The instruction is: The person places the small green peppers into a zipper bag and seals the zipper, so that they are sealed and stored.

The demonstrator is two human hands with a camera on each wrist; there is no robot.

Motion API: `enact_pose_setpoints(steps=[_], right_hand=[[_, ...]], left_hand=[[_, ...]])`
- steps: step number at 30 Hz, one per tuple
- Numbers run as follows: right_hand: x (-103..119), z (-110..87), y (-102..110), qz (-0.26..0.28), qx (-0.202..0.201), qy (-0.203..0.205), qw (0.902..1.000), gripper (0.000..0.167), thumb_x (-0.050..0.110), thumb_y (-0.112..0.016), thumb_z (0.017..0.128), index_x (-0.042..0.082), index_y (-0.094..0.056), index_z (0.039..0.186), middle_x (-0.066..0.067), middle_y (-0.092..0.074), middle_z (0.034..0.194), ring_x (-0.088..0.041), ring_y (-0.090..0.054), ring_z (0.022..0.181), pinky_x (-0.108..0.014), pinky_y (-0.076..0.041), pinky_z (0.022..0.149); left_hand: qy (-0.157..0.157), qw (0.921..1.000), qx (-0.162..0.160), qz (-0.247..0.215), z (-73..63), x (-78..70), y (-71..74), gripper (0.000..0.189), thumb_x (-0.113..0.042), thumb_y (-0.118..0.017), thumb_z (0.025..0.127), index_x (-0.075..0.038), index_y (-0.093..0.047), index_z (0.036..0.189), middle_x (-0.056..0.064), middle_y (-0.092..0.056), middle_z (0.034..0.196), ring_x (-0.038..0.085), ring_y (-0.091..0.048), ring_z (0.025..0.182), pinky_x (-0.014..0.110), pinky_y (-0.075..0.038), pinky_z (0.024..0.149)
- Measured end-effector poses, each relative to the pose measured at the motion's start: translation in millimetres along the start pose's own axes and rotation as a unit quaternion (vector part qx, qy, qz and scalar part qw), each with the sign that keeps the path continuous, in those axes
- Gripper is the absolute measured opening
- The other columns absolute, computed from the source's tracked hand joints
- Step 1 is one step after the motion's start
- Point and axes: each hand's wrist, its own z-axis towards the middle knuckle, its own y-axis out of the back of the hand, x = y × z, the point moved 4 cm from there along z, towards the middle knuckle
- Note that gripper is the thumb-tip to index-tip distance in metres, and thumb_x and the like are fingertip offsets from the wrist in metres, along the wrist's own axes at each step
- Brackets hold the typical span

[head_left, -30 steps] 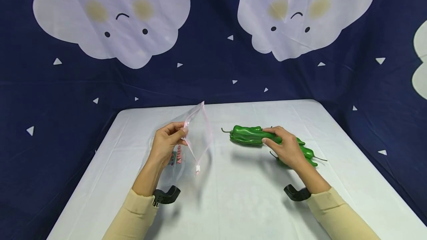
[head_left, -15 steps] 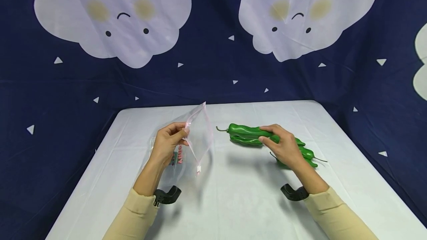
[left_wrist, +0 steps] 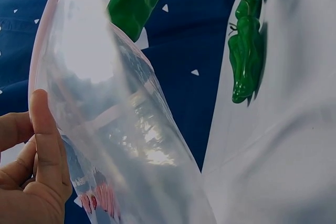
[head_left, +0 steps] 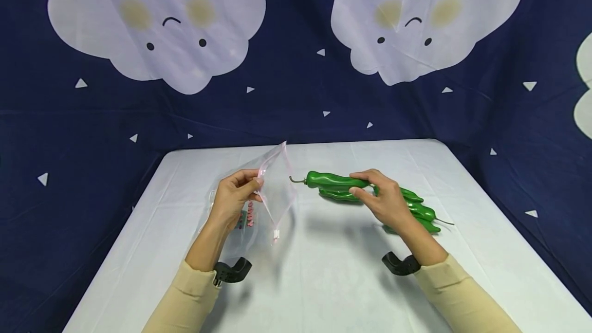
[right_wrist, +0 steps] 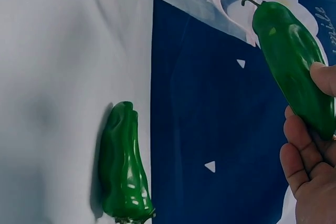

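Note:
My left hand pinches one side of a clear zip bag near its pink-edged mouth, which gapes to the right. Pink and green print shows on the bag, and a white slider hangs at the lower corner of the mouth. In my right hand is a green pepper, gripped at its tip end between thumb and fingers. Its curled stem points left, right at the bag's opening in the head view. The held pepper is above the table, over another green pepper lying there.
Several more green peppers lie in a group under and right of my right hand. A white cloth covers the table. Behind it hangs a dark blue curtain with white clouds.
My right hand has moved left with the green pepper, bringing its stem to the bag's mouth. The left hand and the zip bag have stayed almost still.

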Motion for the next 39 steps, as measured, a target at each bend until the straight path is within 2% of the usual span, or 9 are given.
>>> enact_pose_setpoints(steps=[6,13,16,25,32,39], right_hand=[[6,5.6,-6,0.000,0.009,0.009,0.9999,0.031,0.010,-0.074,0.080,0.011,-0.068,0.110,-0.003,-0.069,0.102,-0.017,-0.063,0.096,-0.016,-0.049,0.082],[12,10.7,-14,-0.014,0.035,0.011,0.9992,0.031,0.015,-0.073,0.082,0.012,-0.067,0.112,-0.004,-0.068,0.105,-0.020,-0.064,0.099,-0.036,-0.055,0.080],[13,12.1,-17,-0.014,0.047,0.004,0.9988,0.031,0.018,-0.072,0.083,0.012,-0.067,0.112,-0.004,-0.067,0.106,-0.021,-0.064,0.100,-0.041,-0.055,0.080],[19,17.0,-26,-0.017,0.063,0.018,0.9977,0.032,0.018,-0.073,0.082,0.012,-0.066,0.113,-0.004,-0.067,0.106,-0.020,-0.063,0.100,-0.039,-0.055,0.078],[26,23.5,-34,-0.028,0.078,0.024,0.9963,0.032,0.020,-0.073,0.083,0.013,-0.066,0.113,-0.003,-0.067,0.107,-0.020,-0.062,0.102,-0.039,-0.055,0.084],[31,27.6,-40,-0.038,0.083,0.028,0.9954,0.032,0.022,-0.073,0.082,0.012,-0.066,0.112,-0.004,-0.067,0.105,-0.021,-0.063,0.101,-0.040,-0.055,0.084]], left_hand=[[-0.003,1.0000,0.002,-0.004,0.1,0.6,-1.2,0.029,-0.003,-0.062,0.088,0.012,-0.057,0.113,-0.003,-0.057,0.078,0.007,-0.056,0.072,0.019,-0.057,0.056],[-0.005,1.0000,0.003,-0.006,0.7,0.9,-1.5,0.029,-0.003,-0.062,0.088,0.012,-0.057,0.112,-0.003,-0.057,0.078,0.007,-0.055,0.072,0.019,-0.057,0.056],[-0.004,1.0000,0.004,-0.006,0.8,1.2,-1.2,0.029,-0.003,-0.062,0.088,0.012,-0.057,0.112,-0.003,-0.058,0.078,0.007,-0.056,0.072,0.019,-0.057,0.056],[-0.005,1.0000,0.005,-0.004,0.0,-0.3,-1.0,0.029,-0.003,-0.062,0.088,0.012,-0.057,0.112,-0.004,-0.057,0.078,0.007,-0.055,0.072,0.019,-0.057,0.056],[-0.004,0.9999,0.010,-0.005,0.3,0.2,-1.3,0.030,-0.004,-0.061,0.089,0.012,-0.056,0.114,-0.003,-0.058,0.080,0.007,-0.055,0.072,0.018,-0.057,0.056],[-0.006,0.9999,0.011,-0.009,0.6,1.0,-2.1,0.036,-0.005,-0.062,0.089,0.016,-0.052,0.117,-0.004,-0.059,0.080,0.007,-0.055,0.071,0.018,-0.056,0.055]])
